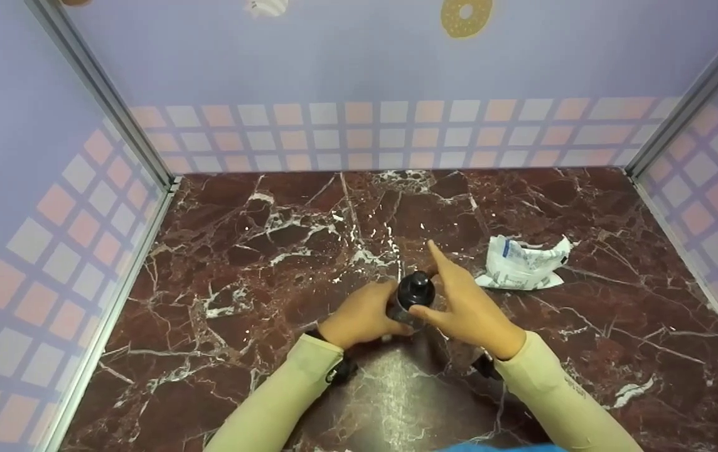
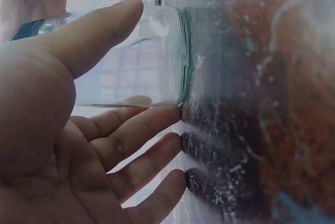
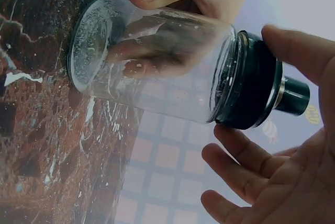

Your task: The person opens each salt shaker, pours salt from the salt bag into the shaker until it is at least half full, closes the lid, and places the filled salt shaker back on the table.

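A clear glass bottle [image 3: 172, 96] with a black cap [image 1: 417, 290] stands upright on the table, a narrow knob rising from its top. Round the lower part of the glass, my left hand [image 1: 362, 314] holds it between thumb and fingers; the fingers show through the glass in the right wrist view. My right hand [image 1: 469, 311] is at the cap, with the thumb on one side and a fingertip on the opposite side. Its other fingers spread away from the glass. No contents can be made out inside the bottle.
A crumpled white plastic packet [image 1: 525, 267] lies to the right, beyond my right hand. Dark red marbled tabletop [image 1: 240, 251] surrounds the bottle. Lilac panels with a checked band [image 1: 359, 125] wall in the back and both sides.
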Available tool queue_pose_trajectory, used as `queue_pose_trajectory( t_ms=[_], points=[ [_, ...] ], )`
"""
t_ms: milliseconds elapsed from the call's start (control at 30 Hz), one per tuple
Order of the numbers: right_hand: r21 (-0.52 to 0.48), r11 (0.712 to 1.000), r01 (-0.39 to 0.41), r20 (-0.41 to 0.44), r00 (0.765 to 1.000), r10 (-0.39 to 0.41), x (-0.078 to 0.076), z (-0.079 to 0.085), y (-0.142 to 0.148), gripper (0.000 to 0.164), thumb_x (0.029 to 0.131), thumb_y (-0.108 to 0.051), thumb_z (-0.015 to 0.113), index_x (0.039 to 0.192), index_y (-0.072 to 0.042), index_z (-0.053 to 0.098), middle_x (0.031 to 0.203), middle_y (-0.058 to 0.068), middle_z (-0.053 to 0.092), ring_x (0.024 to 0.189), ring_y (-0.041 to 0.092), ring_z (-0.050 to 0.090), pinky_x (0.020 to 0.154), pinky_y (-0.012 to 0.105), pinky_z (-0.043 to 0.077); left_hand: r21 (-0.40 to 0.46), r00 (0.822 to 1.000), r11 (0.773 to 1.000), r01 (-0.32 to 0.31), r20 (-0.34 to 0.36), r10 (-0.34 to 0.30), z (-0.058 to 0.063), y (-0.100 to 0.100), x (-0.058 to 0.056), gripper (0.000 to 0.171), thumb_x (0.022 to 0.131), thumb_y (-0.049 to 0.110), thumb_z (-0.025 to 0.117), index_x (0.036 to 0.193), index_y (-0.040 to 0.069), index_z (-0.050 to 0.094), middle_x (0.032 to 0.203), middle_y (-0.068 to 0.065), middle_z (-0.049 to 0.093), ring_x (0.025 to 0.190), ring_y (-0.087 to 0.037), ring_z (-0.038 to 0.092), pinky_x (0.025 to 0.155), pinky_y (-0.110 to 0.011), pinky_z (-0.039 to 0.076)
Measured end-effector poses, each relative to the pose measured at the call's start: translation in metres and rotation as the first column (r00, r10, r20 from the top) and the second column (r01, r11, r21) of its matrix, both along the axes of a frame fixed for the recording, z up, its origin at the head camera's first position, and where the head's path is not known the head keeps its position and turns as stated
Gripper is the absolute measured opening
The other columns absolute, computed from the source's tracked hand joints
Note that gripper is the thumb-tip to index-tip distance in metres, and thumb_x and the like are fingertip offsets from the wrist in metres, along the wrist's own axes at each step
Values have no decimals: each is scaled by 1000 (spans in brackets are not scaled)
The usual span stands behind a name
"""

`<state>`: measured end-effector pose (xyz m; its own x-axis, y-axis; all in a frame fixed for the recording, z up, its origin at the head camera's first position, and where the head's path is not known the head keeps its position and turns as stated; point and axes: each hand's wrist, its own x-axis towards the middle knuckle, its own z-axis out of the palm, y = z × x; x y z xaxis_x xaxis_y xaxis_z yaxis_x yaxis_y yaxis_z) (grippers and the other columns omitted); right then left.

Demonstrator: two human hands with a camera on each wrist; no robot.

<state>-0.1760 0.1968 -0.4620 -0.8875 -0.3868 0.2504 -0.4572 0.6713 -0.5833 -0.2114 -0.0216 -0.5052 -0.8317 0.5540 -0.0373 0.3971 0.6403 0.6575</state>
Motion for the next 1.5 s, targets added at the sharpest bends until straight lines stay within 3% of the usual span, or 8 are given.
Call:
queue_pose_trajectory(
  t_ms=[167, 433, 733, 1033, 1267, 1500],
  points=[
    [11, 999, -51, -30, 998, 51, 1, 1, 0, 110, 85, -25, 84, 165, -6, 11, 149, 21, 52, 138, 38, 48, 121, 52, 32, 8, 1000, 1000, 3, 6, -3, -1, -1, 0, 55, 74, 37, 92, 119, 20, 67, 107, 3, 73, 86, -11, 66, 90, -37, 55],
    [-11, 994, -111, -48, 993, 110, -1, 3, -3, 110, 84, -16, 81, 165, -6, 9, 139, 16, 58, 132, 34, 55, 120, 47, 35, 19, 1000, 1000, -6, 12, 6, -1, -4, 0, 54, 73, 36, 93, 117, 18, 66, 103, 4, 72, 84, -13, 66, 86, -35, 55],
    [30, 1000, 4, -74, 997, -2, -1, 3, -4, 116, 79, -39, 90, 163, -2, 19, 131, 13, 64, 122, 35, 58, 115, 51, 39, -12, 1000, 1000, -10, -18, 10, 0, -6, 2, 63, 74, 40, 92, 125, 18, 64, 113, 0, 73, 94, -15, 67, 92, -40, 55],
    [19, 1000, 4, -62, 998, -3, 3, 1, -4, 111, 81, -33, 88, 164, -4, 20, 150, 22, 52, 138, 41, 48, 119, 56, 34, -6, 1000, 1000, -7, -16, 7, -4, -6, 2, 60, 74, 39, 91, 123, 18, 65, 110, 3, 73, 90, -12, 66, 90, -39, 55],
    [-34, 999, -26, -57, 998, 24, 2, 1, -4, 101, 79, -19, 86, 160, -1, 30, 135, 15, 62, 123, 32, 60, 113, 50, 43, 2, 1000, 1000, 8, -9, -8, -3, -4, 2, 59, 74, 37, 92, 123, 17, 67, 113, 2, 73, 96, -13, 67, 95, -38, 54],
    [-76, 997, -19, -146, 989, 8, 1, 4, -1, 92, 75, -14, 85, 154, -1, 40, 133, 13, 61, 124, 31, 58, 113, 49, 43, -26, 1000, 1000, 0, -8, 0, -1, 0, 0, 66, 73, 36, 93, 129, 16, 65, 117, 1, 72, 102, -16, 68, 98, -39, 54]
  ],
)
